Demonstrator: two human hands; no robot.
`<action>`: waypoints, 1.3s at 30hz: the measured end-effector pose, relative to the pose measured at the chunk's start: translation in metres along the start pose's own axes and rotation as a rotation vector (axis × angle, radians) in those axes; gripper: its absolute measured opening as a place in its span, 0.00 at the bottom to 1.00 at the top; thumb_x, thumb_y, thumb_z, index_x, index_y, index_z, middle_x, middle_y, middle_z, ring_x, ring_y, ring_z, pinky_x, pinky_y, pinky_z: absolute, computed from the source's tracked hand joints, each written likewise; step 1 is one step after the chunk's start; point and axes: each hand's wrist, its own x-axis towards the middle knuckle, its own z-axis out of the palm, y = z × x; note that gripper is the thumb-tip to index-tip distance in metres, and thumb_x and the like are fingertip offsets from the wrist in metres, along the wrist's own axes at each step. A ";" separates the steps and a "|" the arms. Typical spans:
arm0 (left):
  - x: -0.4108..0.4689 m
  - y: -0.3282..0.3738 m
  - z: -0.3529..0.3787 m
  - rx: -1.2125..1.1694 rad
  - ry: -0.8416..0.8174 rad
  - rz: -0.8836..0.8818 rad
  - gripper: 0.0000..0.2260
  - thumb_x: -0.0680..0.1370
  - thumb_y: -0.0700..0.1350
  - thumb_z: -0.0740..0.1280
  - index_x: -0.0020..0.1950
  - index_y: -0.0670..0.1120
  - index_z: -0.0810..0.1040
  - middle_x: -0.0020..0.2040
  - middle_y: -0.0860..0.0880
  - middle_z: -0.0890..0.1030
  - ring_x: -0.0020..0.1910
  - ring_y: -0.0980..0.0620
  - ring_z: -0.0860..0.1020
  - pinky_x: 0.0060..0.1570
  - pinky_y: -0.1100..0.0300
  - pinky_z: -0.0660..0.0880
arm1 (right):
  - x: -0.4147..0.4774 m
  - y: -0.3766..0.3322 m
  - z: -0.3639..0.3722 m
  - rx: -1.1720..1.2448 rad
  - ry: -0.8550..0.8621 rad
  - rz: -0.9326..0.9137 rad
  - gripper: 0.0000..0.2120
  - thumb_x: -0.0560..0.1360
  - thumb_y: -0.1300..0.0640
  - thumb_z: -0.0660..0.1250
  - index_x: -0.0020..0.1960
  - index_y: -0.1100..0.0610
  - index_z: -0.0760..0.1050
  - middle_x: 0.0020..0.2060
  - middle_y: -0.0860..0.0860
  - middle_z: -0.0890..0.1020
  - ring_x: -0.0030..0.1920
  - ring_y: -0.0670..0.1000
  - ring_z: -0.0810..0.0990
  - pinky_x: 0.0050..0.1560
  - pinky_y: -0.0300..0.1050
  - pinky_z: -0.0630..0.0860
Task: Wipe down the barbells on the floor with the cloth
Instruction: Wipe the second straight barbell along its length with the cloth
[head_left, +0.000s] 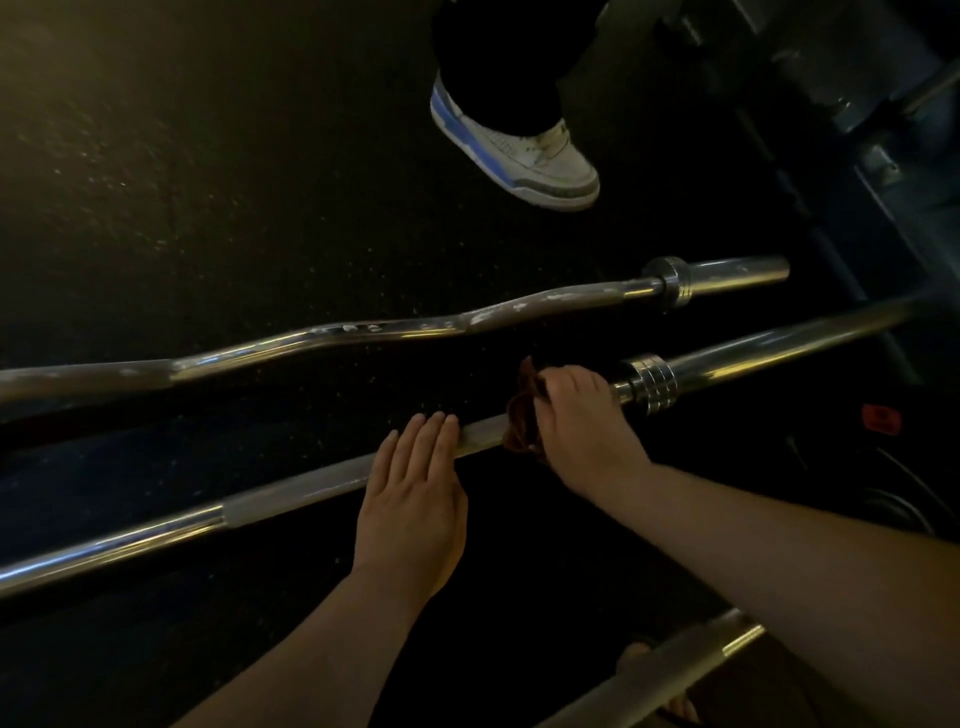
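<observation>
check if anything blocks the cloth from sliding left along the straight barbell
Yes: the left hand rests flat on the straight barbell just left of the cloth held by the right hand, directly in its path.

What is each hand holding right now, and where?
The right hand grips the cloth, bunched around the straight barbell beside its collar. The left hand holds nothing; its straight fingers rest on the bar.

A white-and-blue sneaker (524, 150) under a dark trouser leg (493, 62) stood on the speckled floor (208, 208), near a metal frame (841, 78) at its right edge.
</observation>
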 end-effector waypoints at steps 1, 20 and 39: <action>0.000 0.002 0.000 0.005 -0.001 -0.010 0.26 0.83 0.51 0.46 0.81 0.46 0.57 0.80 0.47 0.63 0.80 0.50 0.54 0.78 0.51 0.43 | -0.012 -0.005 0.008 -0.092 -0.025 -0.027 0.25 0.81 0.48 0.50 0.74 0.57 0.66 0.72 0.54 0.66 0.76 0.57 0.61 0.76 0.60 0.62; 0.000 0.004 -0.003 -0.052 -0.021 -0.015 0.27 0.83 0.52 0.41 0.82 0.47 0.49 0.83 0.49 0.52 0.81 0.53 0.42 0.78 0.53 0.35 | -0.019 0.020 -0.002 0.150 0.103 0.006 0.19 0.84 0.55 0.56 0.72 0.59 0.67 0.72 0.56 0.67 0.76 0.56 0.61 0.78 0.60 0.60; -0.003 0.002 -0.007 -0.019 -0.065 0.007 0.27 0.82 0.54 0.37 0.80 0.51 0.37 0.83 0.50 0.43 0.78 0.56 0.32 0.75 0.56 0.28 | -0.026 -0.045 0.023 0.106 0.152 0.063 0.21 0.83 0.54 0.54 0.75 0.58 0.65 0.75 0.55 0.64 0.80 0.58 0.52 0.81 0.57 0.47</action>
